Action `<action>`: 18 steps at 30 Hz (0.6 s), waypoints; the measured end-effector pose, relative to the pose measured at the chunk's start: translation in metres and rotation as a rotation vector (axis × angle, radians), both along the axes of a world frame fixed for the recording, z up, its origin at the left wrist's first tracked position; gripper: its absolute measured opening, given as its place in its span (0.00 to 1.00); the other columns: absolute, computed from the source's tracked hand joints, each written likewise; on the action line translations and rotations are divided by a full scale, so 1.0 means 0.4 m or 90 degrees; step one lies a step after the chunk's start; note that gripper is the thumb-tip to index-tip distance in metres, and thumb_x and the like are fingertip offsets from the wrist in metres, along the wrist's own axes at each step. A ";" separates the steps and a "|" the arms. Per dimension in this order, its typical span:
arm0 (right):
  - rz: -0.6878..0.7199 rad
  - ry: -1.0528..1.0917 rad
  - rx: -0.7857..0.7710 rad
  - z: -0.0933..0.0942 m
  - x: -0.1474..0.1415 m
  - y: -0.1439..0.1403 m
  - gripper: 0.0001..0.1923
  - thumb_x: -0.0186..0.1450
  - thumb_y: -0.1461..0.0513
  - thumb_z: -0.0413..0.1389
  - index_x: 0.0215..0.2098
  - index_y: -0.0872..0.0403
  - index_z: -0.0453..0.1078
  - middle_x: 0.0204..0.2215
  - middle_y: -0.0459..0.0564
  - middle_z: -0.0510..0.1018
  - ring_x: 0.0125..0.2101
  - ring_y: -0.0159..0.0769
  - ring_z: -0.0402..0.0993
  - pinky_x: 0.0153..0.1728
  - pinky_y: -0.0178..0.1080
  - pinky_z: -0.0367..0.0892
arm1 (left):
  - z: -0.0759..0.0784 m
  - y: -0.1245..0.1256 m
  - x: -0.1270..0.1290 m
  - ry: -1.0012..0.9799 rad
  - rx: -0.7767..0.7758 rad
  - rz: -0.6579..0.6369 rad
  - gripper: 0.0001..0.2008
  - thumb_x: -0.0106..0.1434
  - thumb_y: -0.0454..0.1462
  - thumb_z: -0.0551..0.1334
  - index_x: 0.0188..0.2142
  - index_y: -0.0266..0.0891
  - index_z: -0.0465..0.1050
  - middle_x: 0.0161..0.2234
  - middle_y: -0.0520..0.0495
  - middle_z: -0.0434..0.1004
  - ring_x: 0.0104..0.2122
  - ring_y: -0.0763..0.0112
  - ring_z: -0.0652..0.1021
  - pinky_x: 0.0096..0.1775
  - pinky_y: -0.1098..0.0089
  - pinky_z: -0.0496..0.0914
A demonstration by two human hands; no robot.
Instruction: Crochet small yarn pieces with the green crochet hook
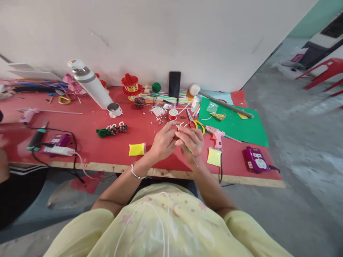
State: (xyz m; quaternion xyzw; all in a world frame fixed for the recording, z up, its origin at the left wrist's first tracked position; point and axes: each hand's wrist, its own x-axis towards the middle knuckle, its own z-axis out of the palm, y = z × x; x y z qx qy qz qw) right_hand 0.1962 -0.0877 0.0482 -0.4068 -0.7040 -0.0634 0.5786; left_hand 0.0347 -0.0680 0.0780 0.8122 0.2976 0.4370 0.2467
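My left hand (164, 142) and my right hand (192, 140) meet fingertip to fingertip above the front of the red table (93, 150). Both are closed in a pinch around something small that the fingers mostly hide. A bit of green (189, 150) shows under my right palm, with a thin strand hanging below it. Just beyond the hands are a thread spool (173, 114), loose white beads (158, 110) and scissors (197, 125) with yellow handles. A yellow packet (137, 149) lies left of my left wrist.
Right of my hands are a pink glue gun (216, 136), a pale yellow packet (214, 157), a green sheet (241, 125) and a purple power socket (255, 159). A white flask (92, 84), phone (174, 84) and beaded yarn pieces (112, 130) stand or lie leftward and behind. Another person sits at far left.
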 end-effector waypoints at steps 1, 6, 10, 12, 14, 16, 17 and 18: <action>0.001 0.007 0.010 0.000 -0.004 0.000 0.17 0.71 0.46 0.56 0.47 0.44 0.81 0.48 0.51 0.87 0.44 0.42 0.83 0.47 0.47 0.74 | 0.006 -0.001 0.002 -0.023 -0.039 -0.019 0.06 0.70 0.35 0.57 0.36 0.39 0.71 0.55 0.36 0.73 0.55 0.58 0.76 0.54 0.57 0.73; 0.156 0.168 -0.050 0.024 0.006 0.014 0.16 0.73 0.48 0.53 0.44 0.43 0.81 0.43 0.49 0.88 0.42 0.43 0.85 0.45 0.50 0.75 | 0.037 0.014 -0.035 -0.089 -0.227 -0.093 0.14 0.67 0.35 0.59 0.24 0.40 0.63 0.42 0.42 0.76 0.53 0.58 0.76 0.53 0.61 0.71; 0.279 0.164 -0.142 0.056 0.045 0.015 0.14 0.72 0.49 0.57 0.43 0.44 0.82 0.43 0.49 0.88 0.42 0.44 0.85 0.46 0.50 0.75 | 0.039 0.038 -0.088 -0.080 -0.343 -0.131 0.15 0.61 0.36 0.61 0.21 0.41 0.59 0.39 0.42 0.77 0.56 0.53 0.75 0.54 0.59 0.68; 0.318 0.124 -0.161 0.073 0.063 0.012 0.13 0.71 0.49 0.58 0.44 0.44 0.83 0.44 0.50 0.88 0.42 0.44 0.85 0.46 0.50 0.74 | 0.032 0.046 -0.104 -0.085 -0.375 -0.150 0.14 0.59 0.37 0.62 0.21 0.40 0.60 0.40 0.41 0.79 0.55 0.53 0.75 0.55 0.58 0.68; 0.346 0.106 -0.186 0.090 0.076 0.009 0.13 0.71 0.50 0.59 0.44 0.44 0.83 0.43 0.50 0.88 0.43 0.43 0.85 0.46 0.49 0.74 | 0.027 0.051 -0.112 -0.110 -0.397 -0.163 0.13 0.58 0.37 0.62 0.20 0.40 0.61 0.39 0.41 0.79 0.54 0.53 0.76 0.56 0.58 0.67; 0.382 0.116 -0.221 0.104 0.085 0.009 0.12 0.71 0.51 0.59 0.43 0.44 0.83 0.42 0.50 0.89 0.43 0.43 0.85 0.47 0.49 0.74 | 0.025 0.052 -0.114 -0.136 -0.417 -0.172 0.13 0.56 0.37 0.61 0.19 0.41 0.60 0.34 0.42 0.79 0.53 0.52 0.77 0.56 0.59 0.67; 0.403 0.131 -0.244 0.109 0.089 0.009 0.12 0.71 0.51 0.59 0.42 0.44 0.83 0.41 0.49 0.89 0.43 0.44 0.85 0.47 0.49 0.75 | 0.026 0.052 -0.114 -0.143 -0.426 -0.179 0.13 0.56 0.36 0.61 0.18 0.41 0.60 0.31 0.42 0.77 0.53 0.52 0.77 0.55 0.59 0.68; 0.423 0.154 -0.270 0.113 0.094 0.010 0.12 0.72 0.51 0.58 0.41 0.44 0.83 0.40 0.49 0.89 0.43 0.44 0.85 0.48 0.49 0.75 | 0.028 0.052 -0.115 -0.148 -0.435 -0.187 0.14 0.55 0.36 0.61 0.18 0.41 0.59 0.28 0.43 0.76 0.51 0.52 0.78 0.53 0.59 0.69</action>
